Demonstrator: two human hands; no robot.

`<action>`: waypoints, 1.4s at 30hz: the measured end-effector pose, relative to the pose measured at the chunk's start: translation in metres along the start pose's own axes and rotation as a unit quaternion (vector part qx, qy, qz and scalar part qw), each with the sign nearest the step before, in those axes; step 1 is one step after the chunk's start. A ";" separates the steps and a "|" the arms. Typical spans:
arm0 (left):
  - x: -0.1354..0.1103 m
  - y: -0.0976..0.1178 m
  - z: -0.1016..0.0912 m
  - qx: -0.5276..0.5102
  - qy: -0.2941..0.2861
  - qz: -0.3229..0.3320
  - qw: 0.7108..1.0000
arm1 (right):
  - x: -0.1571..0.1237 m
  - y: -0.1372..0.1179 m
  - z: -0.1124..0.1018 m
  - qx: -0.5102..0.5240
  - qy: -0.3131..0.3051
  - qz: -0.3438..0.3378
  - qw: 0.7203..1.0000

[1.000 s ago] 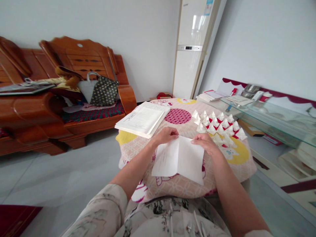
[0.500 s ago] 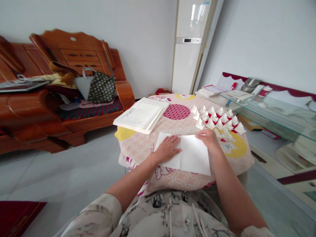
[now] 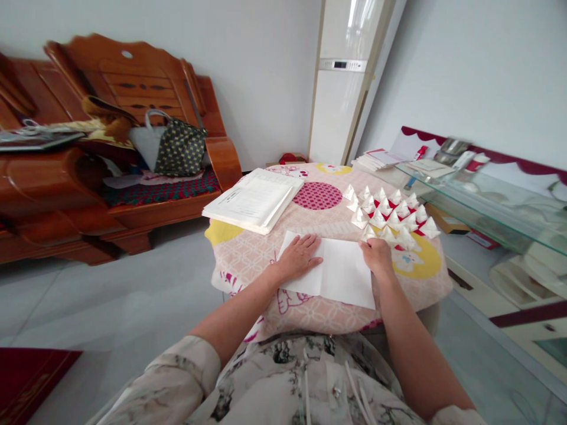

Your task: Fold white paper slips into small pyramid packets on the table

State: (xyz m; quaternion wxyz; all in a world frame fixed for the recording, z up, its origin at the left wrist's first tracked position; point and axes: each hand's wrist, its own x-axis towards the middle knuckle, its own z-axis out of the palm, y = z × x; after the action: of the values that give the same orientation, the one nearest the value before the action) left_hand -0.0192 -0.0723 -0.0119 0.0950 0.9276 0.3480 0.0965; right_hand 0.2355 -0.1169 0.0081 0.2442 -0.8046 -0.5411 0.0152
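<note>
1. Left hand (image 3: 300, 258): open, flat on paper (image 3: 346, 271), left half.
2. Right hand (image 3: 377, 255): curled, gripping its far right corner.
3. Paper lies on tablecloth (image 3: 248, 255), beneath and between hands; neither nearer. Long axis looks left-right; crease (image 3: 322, 271) runs near to far.

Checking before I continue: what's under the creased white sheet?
The patterned tablecloth shows around the sheet, with a purple drawing by its near edge; whatever lies directly beneath is covered.
</note>
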 end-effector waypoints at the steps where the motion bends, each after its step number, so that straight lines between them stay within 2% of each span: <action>1: 0.000 0.000 0.000 0.001 0.003 0.002 1.000 | 0.000 0.000 0.000 -0.012 -0.005 -0.005 1.000; 16: 0.000 0.002 -0.002 0.032 -0.011 -0.003 0.999 | -0.001 -0.004 -0.001 -0.089 -0.036 0.005 0.995; 24: -0.001 0.004 -0.005 0.039 -0.013 -0.007 0.999 | -0.001 -0.006 -0.003 -0.091 -0.060 0.026 0.994; 42: -0.001 0.002 -0.001 0.050 0.003 -0.003 0.999 | -0.004 -0.009 -0.005 -0.100 -0.060 0.035 0.993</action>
State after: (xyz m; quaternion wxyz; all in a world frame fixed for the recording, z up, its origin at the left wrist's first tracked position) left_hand -0.0187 -0.0743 -0.0107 0.0478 0.9300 0.3553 0.0810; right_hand 0.2282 -0.1195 0.0156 0.1285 -0.8413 -0.5248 0.0180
